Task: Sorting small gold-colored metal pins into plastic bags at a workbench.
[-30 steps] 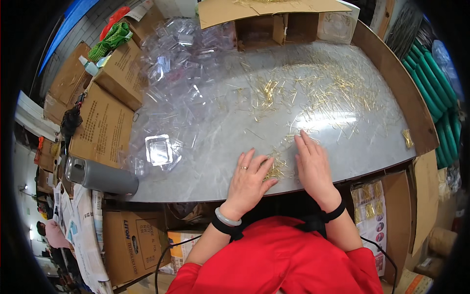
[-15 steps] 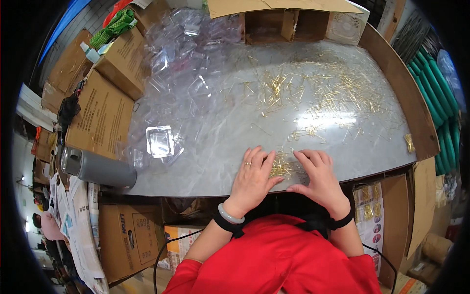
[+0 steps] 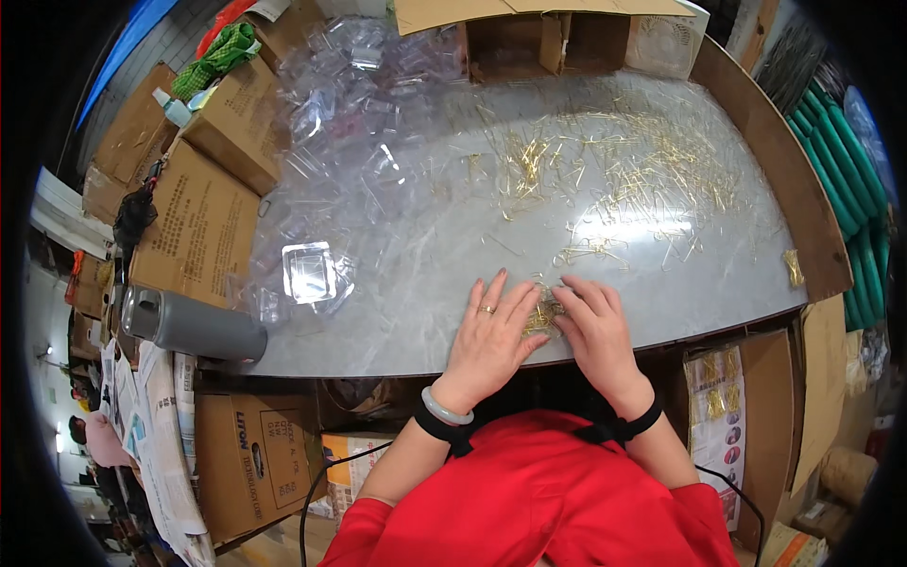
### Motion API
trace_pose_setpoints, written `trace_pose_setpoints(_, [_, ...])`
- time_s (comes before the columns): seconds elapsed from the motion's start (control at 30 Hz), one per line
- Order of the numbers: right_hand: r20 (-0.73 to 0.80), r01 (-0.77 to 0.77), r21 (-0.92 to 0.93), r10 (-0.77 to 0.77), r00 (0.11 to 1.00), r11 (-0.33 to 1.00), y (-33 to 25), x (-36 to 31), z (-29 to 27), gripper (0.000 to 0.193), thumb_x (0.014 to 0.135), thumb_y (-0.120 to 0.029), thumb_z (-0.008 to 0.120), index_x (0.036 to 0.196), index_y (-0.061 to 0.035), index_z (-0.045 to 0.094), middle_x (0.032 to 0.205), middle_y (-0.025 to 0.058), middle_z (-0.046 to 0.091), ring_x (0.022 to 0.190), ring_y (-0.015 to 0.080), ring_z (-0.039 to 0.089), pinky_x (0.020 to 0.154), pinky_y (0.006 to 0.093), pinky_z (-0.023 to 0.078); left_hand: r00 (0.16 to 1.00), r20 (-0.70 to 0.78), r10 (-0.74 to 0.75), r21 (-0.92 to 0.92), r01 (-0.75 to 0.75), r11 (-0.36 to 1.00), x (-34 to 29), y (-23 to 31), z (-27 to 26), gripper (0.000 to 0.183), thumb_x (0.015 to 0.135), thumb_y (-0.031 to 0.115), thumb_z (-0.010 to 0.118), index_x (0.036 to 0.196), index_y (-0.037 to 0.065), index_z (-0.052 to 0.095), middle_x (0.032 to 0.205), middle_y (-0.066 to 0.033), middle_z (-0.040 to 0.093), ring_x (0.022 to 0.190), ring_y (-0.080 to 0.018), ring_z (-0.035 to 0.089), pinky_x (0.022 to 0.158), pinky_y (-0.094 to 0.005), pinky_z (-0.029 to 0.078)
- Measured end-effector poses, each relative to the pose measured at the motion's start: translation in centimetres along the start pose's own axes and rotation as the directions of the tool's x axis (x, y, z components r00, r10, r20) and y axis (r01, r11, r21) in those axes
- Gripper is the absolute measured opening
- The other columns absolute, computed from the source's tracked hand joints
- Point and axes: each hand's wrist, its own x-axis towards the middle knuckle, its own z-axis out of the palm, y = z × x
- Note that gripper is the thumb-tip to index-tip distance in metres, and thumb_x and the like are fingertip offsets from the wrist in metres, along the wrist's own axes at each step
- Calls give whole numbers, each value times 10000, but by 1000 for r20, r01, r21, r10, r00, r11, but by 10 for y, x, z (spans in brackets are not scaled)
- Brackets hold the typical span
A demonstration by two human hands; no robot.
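Note:
Close to the table's front edge, a small bunch of gold wire hooks lies between my two hands. My left hand rests along its left side, its fingers mostly stretched and the thumb curving round the near end. From the other side, my right hand presses on the bunch with curved fingers. The palms and fingers partly hide the hooks. Beyond my hands, many loose gold hooks spread over the grey table, with a denser heap left of them.
Clear plastic boxes pile up at the left, one box nearer. A grey bottle lies at the front left corner. Cardboard boxes wall the left side; a cardboard strip borders the right, beside a small gold bundle.
My right hand has moved left and closed in on the bunch of hooks, narrowing the gap between my hands. The left hand has shifted only slightly.

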Motion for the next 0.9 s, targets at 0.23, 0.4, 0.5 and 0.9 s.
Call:
trace_pose_setpoints(0.23, [199,36,4,-36,979,999,4,14,-8,475,803,-47,733,1264,-64,622,1270,98,631,1170,326,554,973,439,466,1000,-25,16,-74,-18,997,3,5,-10,677,943,334,672,1516,83,411,1407,-123,553,1417,-399,392,1194,-578,237])
trace_pose_setpoints(0.4, [146,-130,197,102,984,972,11,0,-5,402,898,-54,672,1292,-45,595,1310,163,597,1247,370,526,1041,460,441,1000,-25,-6,-62,4,998,1,4,-5,635,953,298,662,1513,111,425,1372,-113,574,1407,-403,404,1193,-579,237])
trace_pose_setpoints(0.5, [67,-184,182,174,982,966,0,-12,0,413,951,-54,620,1350,2,530,1391,228,524,1311,413,484,1102,470,405,1000,-18,1,-50,-1,999,1,3,-4,610,955,270,654,1506,121,439,1372,-111,573,1403,-405,410,1197,-578,234])
trace_pose_setpoints(0.9, [310,44,199,-105,945,979,4,19,-1,915,751,-313,860,1466,23,397,1431,233,509,1391,446,414,1179,537,316,999,-47,-5,-204,-5,979,-2,0,-7,791,849,157,699,1533,20,326,1437,-183,499,1404,-383,411,1215,-549,249])
